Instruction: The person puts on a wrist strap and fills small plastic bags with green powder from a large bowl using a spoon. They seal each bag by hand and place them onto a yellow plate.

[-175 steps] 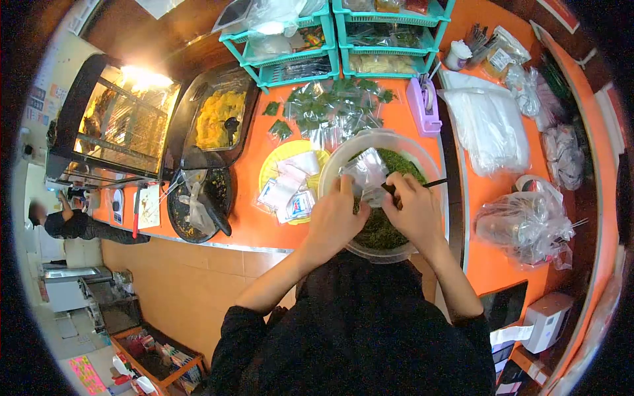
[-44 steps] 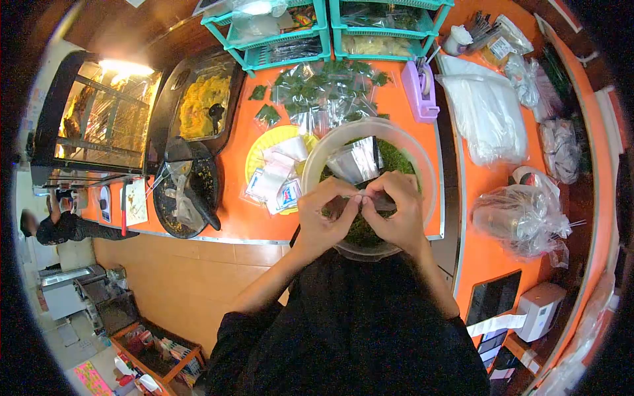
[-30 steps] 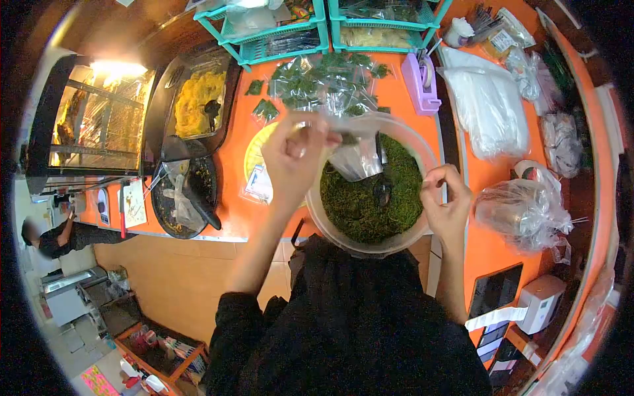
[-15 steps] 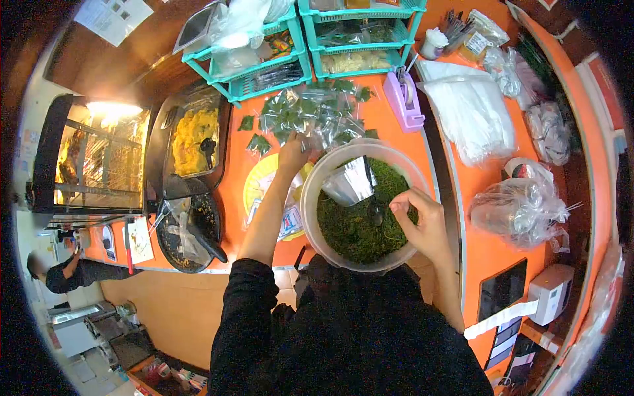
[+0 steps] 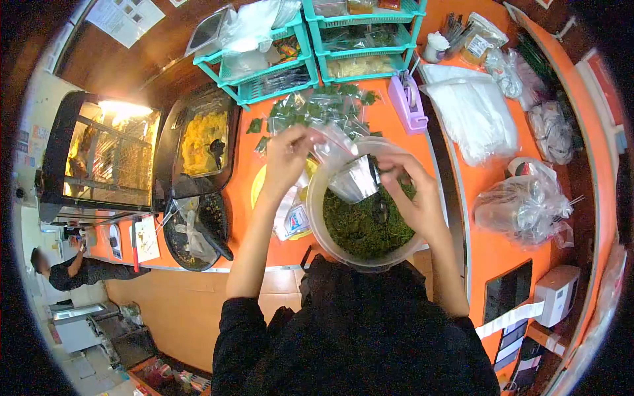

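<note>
My left hand (image 5: 288,157) is closed on the edge of a small clear zip bag (image 5: 335,146), which hangs over the rim of a round clear plastic tub (image 5: 316,221). Chopped green herbs (image 5: 360,234) fill the tub's lower part. A shiny silver scoop-like piece (image 5: 354,183) rests inside, beside a dark spoon (image 5: 382,210) that is partly hidden. Above the herbs, at the tub's right side, is my right hand (image 5: 416,195), its thumb and fingers apart and nothing visible in them. Behind the tub lie several small clear bags of green leaves (image 5: 317,109).
Left of the tub is a yellow plate (image 5: 259,181) with packets. Farther left stand a tray of yellow food (image 5: 205,142), a black pan (image 5: 195,231) and a lit display case (image 5: 109,158). Teal drawers (image 5: 264,79), a purple tape dispenser (image 5: 408,109) and plastic bags (image 5: 472,119) surround the workspace.
My left hand has drawn back from the pile of filled bags, bringing a clear bag to the tub's rim. My right hand has moved up and left, its fingers spreading.
</note>
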